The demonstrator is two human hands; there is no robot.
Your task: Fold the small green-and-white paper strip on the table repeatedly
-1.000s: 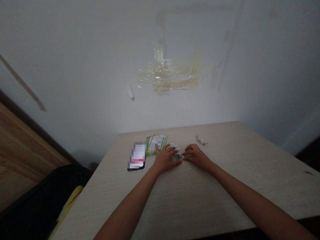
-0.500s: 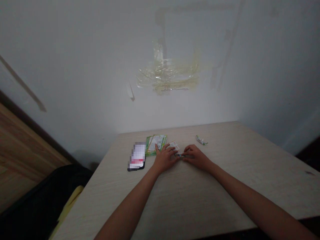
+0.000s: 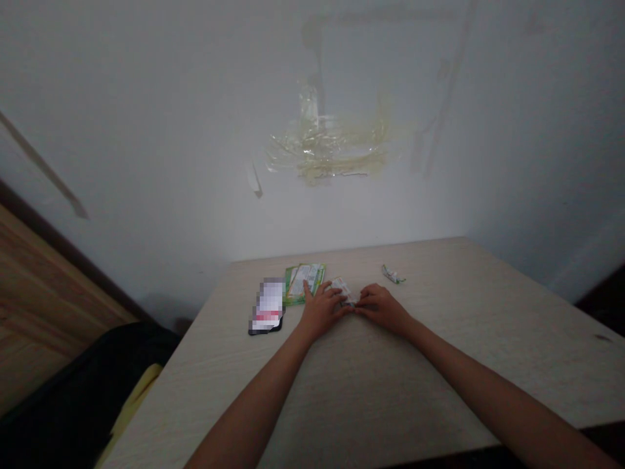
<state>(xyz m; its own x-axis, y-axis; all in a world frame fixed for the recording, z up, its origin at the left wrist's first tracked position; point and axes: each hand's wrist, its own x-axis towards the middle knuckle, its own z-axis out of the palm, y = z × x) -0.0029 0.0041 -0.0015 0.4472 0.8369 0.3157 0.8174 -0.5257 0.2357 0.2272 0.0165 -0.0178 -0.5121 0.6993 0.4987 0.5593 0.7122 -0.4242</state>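
My left hand (image 3: 321,311) lies on the table with its fingers spread, pressing on a small white printed packet (image 3: 343,288). Its fingertips also reach the near edge of some green and white packets (image 3: 304,280) that lie overlapped. At the small packet's near right corner, my right hand (image 3: 383,306) has its thumb and fingers pinched together on the edge. Part of that packet is hidden under my left fingers, and its contents cannot be made out.
A phone (image 3: 266,306) with a blurred screen lies left of the green packets. A crumpled green and white wrapper strip (image 3: 393,274) rests to the right, beyond my right hand. The pale wooden table (image 3: 371,391) meets a wall (image 3: 195,130) with old tape on it.
The small packet's near edge has shifted slightly, and my right fingers have moved a little closer to my left thumb. My left hand stays in place.
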